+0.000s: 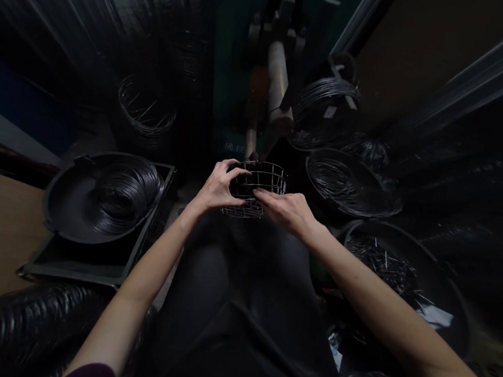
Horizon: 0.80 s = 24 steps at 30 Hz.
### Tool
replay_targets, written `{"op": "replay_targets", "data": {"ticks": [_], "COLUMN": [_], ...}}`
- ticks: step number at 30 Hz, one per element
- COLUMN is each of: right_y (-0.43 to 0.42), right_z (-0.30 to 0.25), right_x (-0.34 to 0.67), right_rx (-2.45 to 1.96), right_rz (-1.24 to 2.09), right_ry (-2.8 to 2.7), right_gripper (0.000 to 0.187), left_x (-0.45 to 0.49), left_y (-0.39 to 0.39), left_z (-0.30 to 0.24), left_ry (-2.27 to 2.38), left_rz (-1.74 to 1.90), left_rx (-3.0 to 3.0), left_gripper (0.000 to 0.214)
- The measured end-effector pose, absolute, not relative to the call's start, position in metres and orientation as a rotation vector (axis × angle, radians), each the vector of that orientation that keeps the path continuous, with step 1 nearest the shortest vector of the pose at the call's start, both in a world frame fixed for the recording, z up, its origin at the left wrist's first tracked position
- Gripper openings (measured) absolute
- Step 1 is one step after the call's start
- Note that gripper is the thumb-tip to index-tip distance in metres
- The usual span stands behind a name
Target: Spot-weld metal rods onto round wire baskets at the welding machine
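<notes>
A small round wire basket (258, 184) is held in front of me above my lap, tilted with its open rim facing away. My left hand (217, 187) grips its left side, fingers curled over the rim wires. On the right side, my right hand (288, 212) rests with fingers stretched along the basket's wires and pressed against them. Both forearms reach in from the bottom corners of the view.
A dark pan (80, 198) holding a coil of black wire (125, 187) sits in a tray at left. More wire coils (327, 116) and dark bowls (351, 187) lie at right. A machine post (280, 80) stands straight ahead. The scene is dim.
</notes>
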State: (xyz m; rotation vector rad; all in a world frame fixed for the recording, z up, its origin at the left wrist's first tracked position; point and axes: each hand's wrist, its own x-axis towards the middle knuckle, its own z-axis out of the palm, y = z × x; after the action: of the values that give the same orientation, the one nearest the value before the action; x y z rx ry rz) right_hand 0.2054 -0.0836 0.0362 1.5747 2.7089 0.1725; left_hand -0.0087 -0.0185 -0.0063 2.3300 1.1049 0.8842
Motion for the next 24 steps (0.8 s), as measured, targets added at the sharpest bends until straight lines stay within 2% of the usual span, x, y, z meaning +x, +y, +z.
{"op": "replay_targets", "data": {"ticks": [17, 24], "right_y": [-0.059, -0.063], "right_z": [0.037, 0.024], "right_x": [0.210, 0.216], "right_rx": [1.613, 1.849], "right_rz": [0.250, 0.157], "right_ry": [2.756, 2.811], "right_gripper": [0.033, 0.034], "left_x": [-0.006, -0.006], "left_y": [0.007, 0.013], "left_z": [-0.002, -0.002], "left_ry": [1.095, 1.105], "left_rz": [0.870, 0.907], "left_rx": [2.295, 2.273], "left_gripper": [0.070, 0.071]}}
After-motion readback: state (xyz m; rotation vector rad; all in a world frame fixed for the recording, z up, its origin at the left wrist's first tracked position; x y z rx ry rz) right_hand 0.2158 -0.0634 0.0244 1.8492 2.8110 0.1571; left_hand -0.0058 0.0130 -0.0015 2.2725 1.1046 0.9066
